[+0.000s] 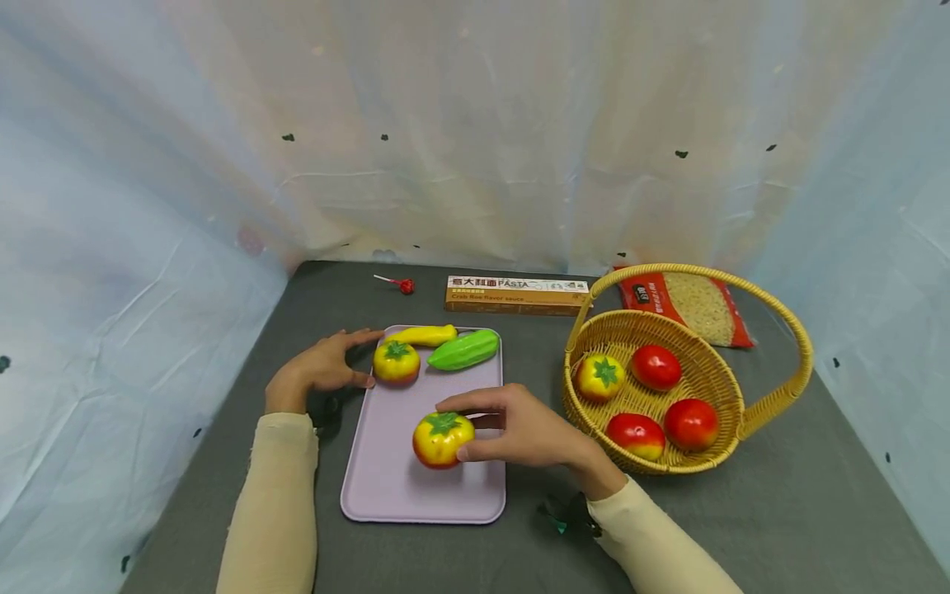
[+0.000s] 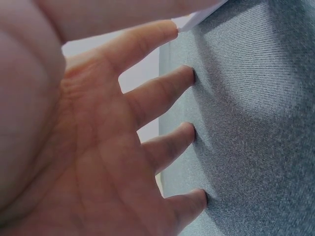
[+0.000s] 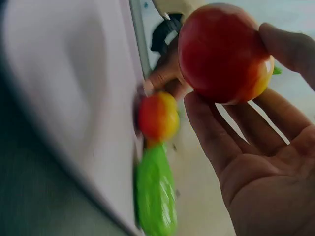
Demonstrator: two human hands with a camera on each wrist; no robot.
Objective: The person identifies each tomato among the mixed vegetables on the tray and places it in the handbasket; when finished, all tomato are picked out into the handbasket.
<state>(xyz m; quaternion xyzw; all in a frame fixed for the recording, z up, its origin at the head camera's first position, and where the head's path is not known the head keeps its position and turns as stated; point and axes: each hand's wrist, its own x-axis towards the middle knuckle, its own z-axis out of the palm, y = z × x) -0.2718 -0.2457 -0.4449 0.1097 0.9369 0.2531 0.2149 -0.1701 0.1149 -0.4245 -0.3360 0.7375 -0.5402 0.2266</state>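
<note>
My right hand [image 1: 530,429] pinches a yellow-and-red toy tomato [image 1: 443,440] with a green leafy top between thumb and fingers. In the right wrist view the tomato's red underside [image 3: 221,54] shows, held off the lilac tray [image 1: 371,487]. At the tray's upper left edge, my left hand [image 1: 319,367] rests with fingers spread, its fingertips down at the grey cloth in the left wrist view. Close by its thumb, a second such tomato [image 1: 397,367] lies on the tray. Behind that sit a yellow toy vegetable [image 1: 426,335] and a ridged green one [image 1: 465,351].
A wicker basket [image 1: 567,404] with a tall handle stands at the right, holding several red and yellow tomatoes [image 1: 601,377]. Along the back lie a lollipop [image 1: 405,286], a pasta box [image 1: 515,295] and a red-edged bag [image 1: 701,305]. Plastic sheeting [image 1: 475,165] hangs behind.
</note>
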